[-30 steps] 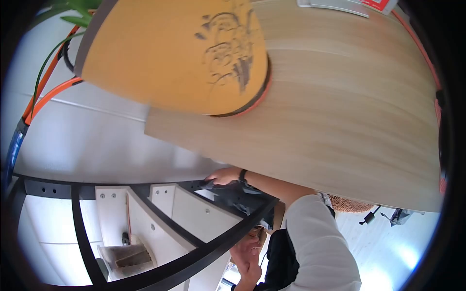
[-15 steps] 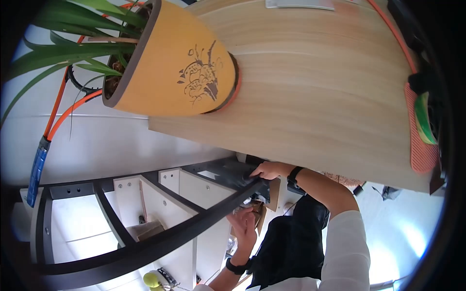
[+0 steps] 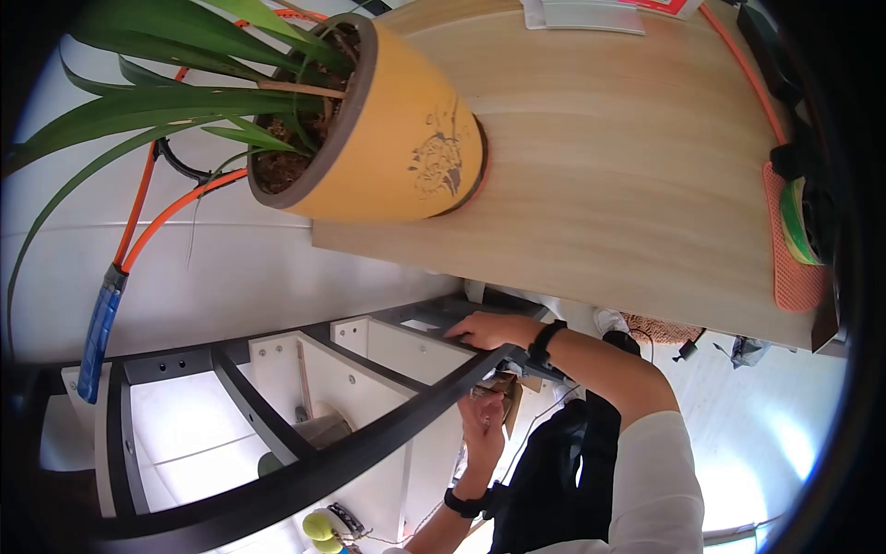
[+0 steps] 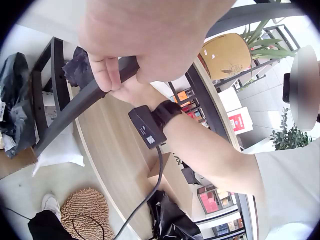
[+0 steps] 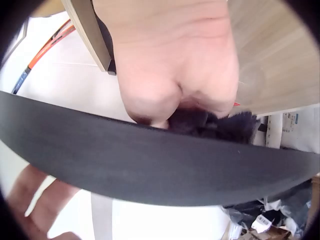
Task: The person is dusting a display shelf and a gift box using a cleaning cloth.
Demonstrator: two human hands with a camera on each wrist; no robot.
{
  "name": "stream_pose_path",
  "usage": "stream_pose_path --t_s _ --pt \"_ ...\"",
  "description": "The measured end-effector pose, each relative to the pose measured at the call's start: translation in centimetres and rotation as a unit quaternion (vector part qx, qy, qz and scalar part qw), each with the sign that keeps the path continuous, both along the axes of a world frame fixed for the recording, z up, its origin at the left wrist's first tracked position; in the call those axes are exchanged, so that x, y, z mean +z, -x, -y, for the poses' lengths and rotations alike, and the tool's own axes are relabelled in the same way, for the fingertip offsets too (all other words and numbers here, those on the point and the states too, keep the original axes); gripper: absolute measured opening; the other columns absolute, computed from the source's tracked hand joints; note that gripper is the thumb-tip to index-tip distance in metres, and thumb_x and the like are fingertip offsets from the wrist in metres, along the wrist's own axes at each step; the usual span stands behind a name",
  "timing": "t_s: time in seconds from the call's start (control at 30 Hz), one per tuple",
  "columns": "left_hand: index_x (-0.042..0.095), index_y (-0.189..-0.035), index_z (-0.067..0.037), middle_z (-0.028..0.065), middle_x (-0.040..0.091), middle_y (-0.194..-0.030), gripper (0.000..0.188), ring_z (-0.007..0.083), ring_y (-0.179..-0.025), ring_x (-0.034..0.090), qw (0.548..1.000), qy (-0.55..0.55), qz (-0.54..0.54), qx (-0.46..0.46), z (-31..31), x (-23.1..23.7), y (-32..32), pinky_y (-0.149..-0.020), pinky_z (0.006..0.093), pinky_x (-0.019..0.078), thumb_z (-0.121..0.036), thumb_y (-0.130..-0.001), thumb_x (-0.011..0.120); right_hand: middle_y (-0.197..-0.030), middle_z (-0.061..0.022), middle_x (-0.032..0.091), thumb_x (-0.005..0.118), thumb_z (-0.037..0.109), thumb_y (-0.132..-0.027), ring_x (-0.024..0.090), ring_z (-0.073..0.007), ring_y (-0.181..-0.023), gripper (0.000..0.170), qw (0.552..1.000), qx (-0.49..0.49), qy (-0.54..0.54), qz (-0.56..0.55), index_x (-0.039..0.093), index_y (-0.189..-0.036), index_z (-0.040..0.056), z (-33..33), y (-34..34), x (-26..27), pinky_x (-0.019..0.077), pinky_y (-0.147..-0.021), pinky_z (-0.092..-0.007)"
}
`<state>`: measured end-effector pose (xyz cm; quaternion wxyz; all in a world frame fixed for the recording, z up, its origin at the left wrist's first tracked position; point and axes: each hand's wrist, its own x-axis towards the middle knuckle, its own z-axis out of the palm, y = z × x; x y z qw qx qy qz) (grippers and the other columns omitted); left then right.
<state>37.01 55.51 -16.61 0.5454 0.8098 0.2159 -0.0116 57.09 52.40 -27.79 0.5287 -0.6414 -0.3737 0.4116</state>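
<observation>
A dark shelf frame (image 3: 305, 471) with white panels lies below the table edge. My right hand (image 3: 494, 328) is over its end; in the right wrist view the right hand (image 5: 175, 65) grips dark fuzzy cloth (image 5: 215, 125) behind a dark bar (image 5: 150, 155). The cloth (image 4: 77, 67) also shows past the bar in the left wrist view. My left hand (image 3: 482, 429) is below the bar, its fingers loosely bent and holding nothing visible; its fingers (image 5: 42, 200) show under the bar in the right wrist view.
On the wooden table (image 3: 600, 166) stands a potted plant in a yellow pot (image 3: 397, 129). An orange racket with a blue handle (image 3: 100, 342) leans at the left. A brown mat (image 3: 664, 330) and black plastic bags (image 4: 17, 105) are on the floor side.
The head view has shifted, bringing the plant's leaves into sight. My right hand has moved away from the wall-side rail toward the near bar; my left hand remains below that bar.
</observation>
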Motion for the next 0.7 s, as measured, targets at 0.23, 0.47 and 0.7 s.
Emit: stream_pose_path --t_s 0.23,0.47,0.7 --pt "0.018 -0.148 -0.003 0.0151 0.065 -0.102 0.068 0.0182 -0.089 0.064 0.998 -0.05 -0.031 -0.025 -0.9 1.4 0.7 -0.074 0.0284 0.05 -0.014 -0.094 0.057 -0.125 -0.022 0.058 0.055 0.019 -0.091 0.053 -0.0386 -0.117 0.044 0.998 -0.054 0.013 0.005 0.05 -0.133 0.0071 -5.1 -2.8 0.3 0.0424 -0.098 -0.0429" --pt "0.02 -0.148 -0.005 0.0146 0.064 -0.105 0.066 0.0133 -0.083 0.059 0.999 -0.03 -0.03 -0.003 -0.8 0.9 1.0 -0.07 0.0259 0.0474 -0.012 -0.094 0.057 -0.115 -0.022 0.063 0.049 0.008 -0.085 0.058 -0.0396 -0.109 0.041 0.992 -0.065 0.087 0.063 0.054 -0.126 0.005 -12.2 -3.6 -2.5 0.0446 -0.092 -0.046" --pt "0.034 -0.136 -0.001 0.0151 0.06 -0.116 0.05 0.0221 -0.092 0.064 0.999 -0.03 -0.012 0.003 -1.0 1.3 0.0 -0.072 0.03 0.0521 -0.007 -0.092 0.058 -0.123 -0.0222 0.059 0.049 0.009 -0.083 0.056 -0.0385 -0.114 0.046 0.989 0.025 0.133 0.065 0.053 -0.128 0.0035 -15.0 -9.0 0.2 0.0441 -0.093 -0.0443"
